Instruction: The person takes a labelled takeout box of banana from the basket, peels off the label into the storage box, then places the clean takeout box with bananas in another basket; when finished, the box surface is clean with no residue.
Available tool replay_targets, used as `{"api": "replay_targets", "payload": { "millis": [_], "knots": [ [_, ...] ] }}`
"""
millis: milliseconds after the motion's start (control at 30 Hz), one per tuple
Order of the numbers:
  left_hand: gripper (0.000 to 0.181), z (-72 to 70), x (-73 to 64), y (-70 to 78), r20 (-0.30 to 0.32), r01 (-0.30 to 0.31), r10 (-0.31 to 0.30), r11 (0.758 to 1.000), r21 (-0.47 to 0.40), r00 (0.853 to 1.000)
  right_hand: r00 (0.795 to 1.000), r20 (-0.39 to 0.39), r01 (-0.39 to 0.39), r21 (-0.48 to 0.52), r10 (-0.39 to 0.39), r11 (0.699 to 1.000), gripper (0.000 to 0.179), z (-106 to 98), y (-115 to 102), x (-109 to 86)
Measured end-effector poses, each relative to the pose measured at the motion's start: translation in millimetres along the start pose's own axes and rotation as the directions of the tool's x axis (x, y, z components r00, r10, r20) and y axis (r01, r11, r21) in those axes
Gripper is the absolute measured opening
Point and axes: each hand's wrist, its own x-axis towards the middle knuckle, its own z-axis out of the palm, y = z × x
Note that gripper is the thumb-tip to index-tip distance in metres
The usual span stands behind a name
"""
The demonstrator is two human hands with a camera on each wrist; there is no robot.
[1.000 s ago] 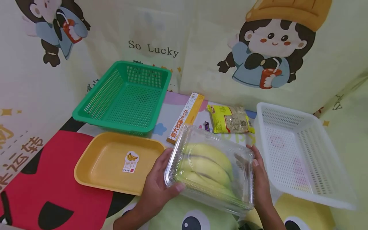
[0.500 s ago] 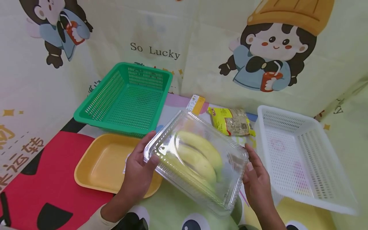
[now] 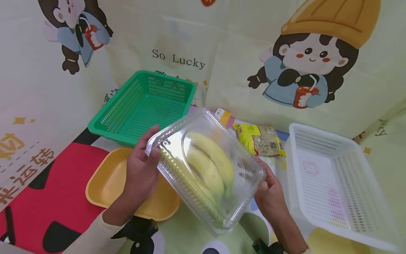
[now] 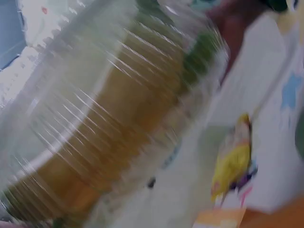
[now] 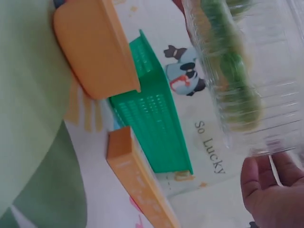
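A clear plastic clamshell box (image 3: 244, 173) is held up in the air, tilted, with its lid closed. Yellow bananas (image 3: 206, 165), greenish at their ends, lie inside it. My left hand (image 3: 142, 169) grips the box's left corner, thumb on top and fingers round the side. My right hand (image 3: 271, 194) holds the opposite right corner, thumb near the rim. In the right wrist view, that hand's fingertips (image 5: 266, 166) pinch the box edge. The left wrist view shows the ribbed box wall (image 4: 109, 109) close up and blurred.
A yellow tray (image 3: 104, 180) lies behind my left hand, with a green basket (image 3: 142, 109) farther back. A white basket (image 3: 333, 176) stands at right. Behind the box are a yellow bag (image 3: 260, 139) and a pasta box (image 3: 223, 115), mostly hidden.
Both hands have lifted the box and carried it leftward, turning it clockwise and tilting it. It now covers most of the pasta box and the tray's label.
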Motion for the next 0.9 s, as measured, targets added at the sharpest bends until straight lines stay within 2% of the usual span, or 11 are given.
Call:
{"api": "replay_targets", "payload": {
  "millis": [100,167,267,333,433,533,633,700,767,900],
  "knots": [
    [0.059,-3.7,9.7,3.5,0.003,0.001,-0.002,0.986,0.169,1.000,1.000,-0.004,-0.011,0.005,0.011,1.000,0.060,4.3,2.2,5.5],
    [0.056,-5.9,15.9,5.9,-0.008,0.014,-0.013,0.958,0.288,1.000,1.000,-0.002,-0.021,-0.017,0.021,1.000,0.058,6.5,4.5,8.8],
    [0.059,-8.4,24.3,8.0,-0.029,0.028,-0.018,0.918,0.395,0.999,1.000,0.018,-0.007,-0.095,0.008,0.995,0.065,7.8,9.0,13.0],
    [0.063,-10.2,29.7,7.0,-0.036,0.011,0.003,0.917,0.400,0.999,0.999,0.038,0.022,-0.165,-0.016,0.986,0.079,8.2,12.0,15.6],
    [0.067,-12.2,39.0,5.0,-0.048,-0.060,0.083,0.927,0.369,0.995,0.996,0.072,0.060,-0.238,-0.044,0.969,0.092,11.1,15.7,19.8],
    [0.063,-13.6,50.1,3.3,-0.075,-0.133,0.168,0.932,0.337,0.983,0.992,0.113,0.074,-0.249,-0.047,0.966,0.093,17.3,17.6,24.2],
    [0.053,-14.8,59.8,2.9,-0.119,-0.163,0.223,0.911,0.378,0.967,0.989,0.139,0.080,-0.236,-0.048,0.968,0.091,25.0,19.3,28.6],
    [0.049,-15.7,64.5,2.8,-0.142,-0.162,0.235,0.903,0.398,0.961,0.989,0.135,0.092,-0.235,-0.062,0.968,0.088,30.9,20.3,31.7],
    [0.050,-16.6,67.6,2.5,-0.136,-0.158,0.231,0.901,0.405,0.963,0.991,0.104,0.104,-0.239,-0.081,0.965,0.083,37.0,21.1,34.6],
    [0.061,-17.2,68.0,2.8,-0.061,-0.101,0.142,0.894,0.437,0.988,0.993,0.014,0.115,-0.271,-0.115,0.956,0.071,48.4,20.2,40.9]
  ]
}}
